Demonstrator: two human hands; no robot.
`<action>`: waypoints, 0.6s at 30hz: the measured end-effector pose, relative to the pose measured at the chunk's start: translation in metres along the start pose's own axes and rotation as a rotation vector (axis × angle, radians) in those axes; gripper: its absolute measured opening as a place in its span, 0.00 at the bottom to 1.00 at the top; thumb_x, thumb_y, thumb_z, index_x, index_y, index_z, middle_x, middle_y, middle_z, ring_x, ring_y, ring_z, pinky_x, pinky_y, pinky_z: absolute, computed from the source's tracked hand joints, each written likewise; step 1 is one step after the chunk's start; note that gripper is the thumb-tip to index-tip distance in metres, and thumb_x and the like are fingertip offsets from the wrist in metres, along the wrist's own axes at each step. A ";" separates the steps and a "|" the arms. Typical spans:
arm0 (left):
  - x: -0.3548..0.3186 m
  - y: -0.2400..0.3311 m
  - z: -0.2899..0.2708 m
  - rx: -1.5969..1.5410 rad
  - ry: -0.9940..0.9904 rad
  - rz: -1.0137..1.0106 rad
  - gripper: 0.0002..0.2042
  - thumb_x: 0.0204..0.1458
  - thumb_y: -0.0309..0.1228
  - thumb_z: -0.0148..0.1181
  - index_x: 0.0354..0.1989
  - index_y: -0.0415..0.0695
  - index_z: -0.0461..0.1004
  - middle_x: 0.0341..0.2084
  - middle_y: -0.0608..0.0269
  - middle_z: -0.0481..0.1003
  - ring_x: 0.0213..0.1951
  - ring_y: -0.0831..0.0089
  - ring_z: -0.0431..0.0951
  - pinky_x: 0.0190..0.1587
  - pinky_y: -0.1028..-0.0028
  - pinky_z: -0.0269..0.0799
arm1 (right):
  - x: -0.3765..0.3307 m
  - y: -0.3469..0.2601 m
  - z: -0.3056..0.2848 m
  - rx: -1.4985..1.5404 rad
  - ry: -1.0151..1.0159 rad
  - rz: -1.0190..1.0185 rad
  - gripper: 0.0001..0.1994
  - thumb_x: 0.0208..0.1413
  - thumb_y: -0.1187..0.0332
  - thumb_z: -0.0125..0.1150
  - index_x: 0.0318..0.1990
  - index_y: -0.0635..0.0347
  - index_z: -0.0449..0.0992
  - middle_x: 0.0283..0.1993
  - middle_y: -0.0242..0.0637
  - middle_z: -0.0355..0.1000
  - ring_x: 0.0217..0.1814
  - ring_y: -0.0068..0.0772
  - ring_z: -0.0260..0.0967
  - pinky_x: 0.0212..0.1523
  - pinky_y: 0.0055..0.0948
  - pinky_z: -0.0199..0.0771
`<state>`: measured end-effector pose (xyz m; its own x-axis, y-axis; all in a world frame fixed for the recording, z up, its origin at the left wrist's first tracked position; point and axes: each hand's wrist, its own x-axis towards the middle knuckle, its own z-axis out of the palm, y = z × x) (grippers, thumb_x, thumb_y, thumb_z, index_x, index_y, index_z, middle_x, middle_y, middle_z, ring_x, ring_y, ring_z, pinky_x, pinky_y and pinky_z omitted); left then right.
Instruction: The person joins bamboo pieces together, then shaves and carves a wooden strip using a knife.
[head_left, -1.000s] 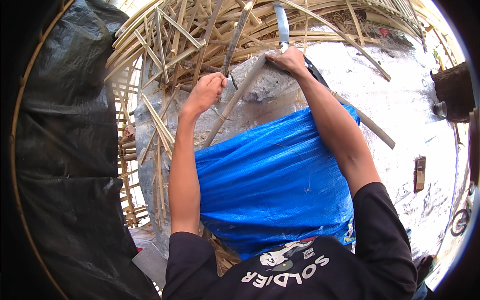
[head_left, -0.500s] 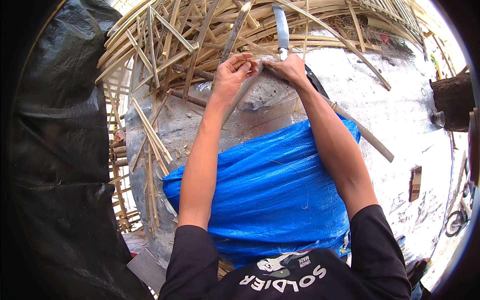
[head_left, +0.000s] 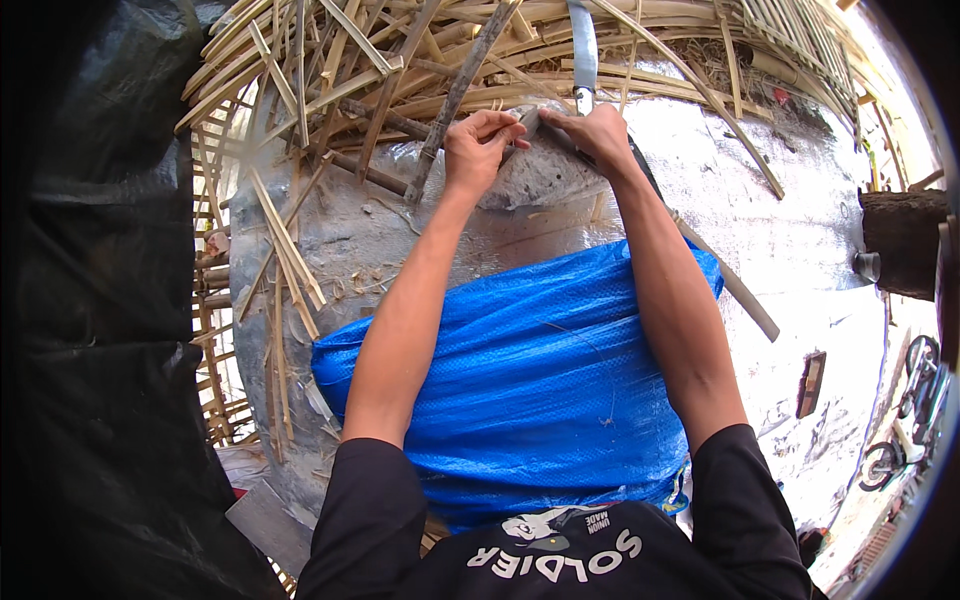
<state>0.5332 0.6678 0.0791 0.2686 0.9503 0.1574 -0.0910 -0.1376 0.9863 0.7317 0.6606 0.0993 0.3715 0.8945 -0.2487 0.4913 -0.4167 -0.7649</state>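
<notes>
A blue woven tarp (head_left: pixel 545 380) covers my lap. Beyond it both hands meet over a silver sheet. My right hand (head_left: pixel 592 135) grips a knife whose grey blade (head_left: pixel 582 50) points away from me. My left hand (head_left: pixel 478 150) pinches the near end of a bamboo strip (head_left: pixel 735 290) right beside the blade; the strip runs under my right forearm and out to the lower right. The knife's handle is hidden by my right hand.
Split bamboo strips (head_left: pixel 330 70) lie piled across the far side and down the left. The silver sheet (head_left: pixel 800 230) spreads to the right, with a small flat object (head_left: pixel 810 383) on it. Black plastic (head_left: pixel 100 300) fills the left. A dark block (head_left: pixel 905 240) and a motorbike (head_left: pixel 905 450) stand at right.
My left hand has moved from the left over to my right hand and now pinches the strip beside the blade. The right hand has stayed on the knife.
</notes>
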 end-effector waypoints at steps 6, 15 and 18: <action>-0.002 0.007 -0.002 -0.009 0.189 0.017 0.06 0.50 0.19 0.68 0.36 0.35 0.77 0.30 0.56 0.82 0.33 0.72 0.84 0.38 0.77 0.79 | -0.003 -0.009 0.002 -0.025 -0.035 -0.007 0.36 0.36 0.39 0.77 0.25 0.75 0.77 0.29 0.50 0.77 0.33 0.39 0.78 0.36 0.36 0.75; -0.019 -0.006 -0.032 0.286 0.153 0.064 0.05 0.46 0.22 0.71 0.29 0.37 0.80 0.28 0.62 0.83 0.31 0.76 0.83 0.38 0.77 0.77 | -0.004 -0.004 0.028 -0.048 -0.019 -0.012 0.36 0.37 0.39 0.77 0.24 0.74 0.76 0.28 0.49 0.76 0.31 0.39 0.76 0.34 0.37 0.74; -0.023 -0.003 -0.042 0.589 0.100 0.433 0.06 0.45 0.26 0.71 0.30 0.40 0.81 0.27 0.58 0.81 0.32 0.64 0.82 0.36 0.70 0.74 | -0.014 -0.009 0.031 -0.006 -0.032 0.008 0.34 0.37 0.40 0.77 0.21 0.69 0.74 0.24 0.42 0.74 0.24 0.33 0.72 0.26 0.34 0.70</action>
<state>0.4868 0.6583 0.0703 0.2340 0.7941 0.5610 0.3687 -0.6064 0.7045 0.6974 0.6568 0.0915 0.3502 0.8958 -0.2736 0.4930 -0.4246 -0.7594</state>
